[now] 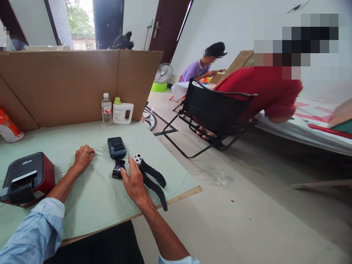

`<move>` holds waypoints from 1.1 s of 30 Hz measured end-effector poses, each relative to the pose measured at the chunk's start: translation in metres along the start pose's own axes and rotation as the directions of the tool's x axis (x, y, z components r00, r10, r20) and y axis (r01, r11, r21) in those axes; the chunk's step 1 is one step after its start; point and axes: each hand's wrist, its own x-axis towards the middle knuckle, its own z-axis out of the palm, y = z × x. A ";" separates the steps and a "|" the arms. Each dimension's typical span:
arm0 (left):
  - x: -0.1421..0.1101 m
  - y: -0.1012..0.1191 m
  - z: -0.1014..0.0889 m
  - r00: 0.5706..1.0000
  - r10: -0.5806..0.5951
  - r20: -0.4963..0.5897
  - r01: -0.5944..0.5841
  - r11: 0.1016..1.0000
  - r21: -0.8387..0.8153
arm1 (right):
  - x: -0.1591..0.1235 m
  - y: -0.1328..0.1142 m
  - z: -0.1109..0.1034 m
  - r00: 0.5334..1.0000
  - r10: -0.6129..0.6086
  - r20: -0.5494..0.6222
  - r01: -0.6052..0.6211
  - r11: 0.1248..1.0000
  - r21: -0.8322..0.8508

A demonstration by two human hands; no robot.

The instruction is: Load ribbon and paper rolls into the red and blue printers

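My left hand (83, 158) rests on the green-covered table (90, 205), its fingers pinched together at the cloth; a tiny dark spot shows at the fingertips, too small to name. My right hand (134, 179) lies with thumb and fingers apart beside a small glossy black packet (118, 169), the thumb at its right edge. Just beyond the packet sits a dark handheld printer-like device (116, 147). Two black strips (154, 183) with white rolls (138, 158) at their far ends lie right of that hand, one reaching over the table edge.
A black and red boxy machine (29, 179) stands at left, an orange bottle (9, 126) behind it. A water bottle (106, 109) and white jug (123, 112) stand before a cardboard screen (77, 88). To the right, a person in red sits in a black chair (217, 106).
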 end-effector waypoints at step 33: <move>0.053 0.050 0.029 0.915 0.386 0.121 -0.307 0.857 -0.415 | 0.063 0.015 0.033 0.984 0.170 0.043 -0.174 0.977 0.120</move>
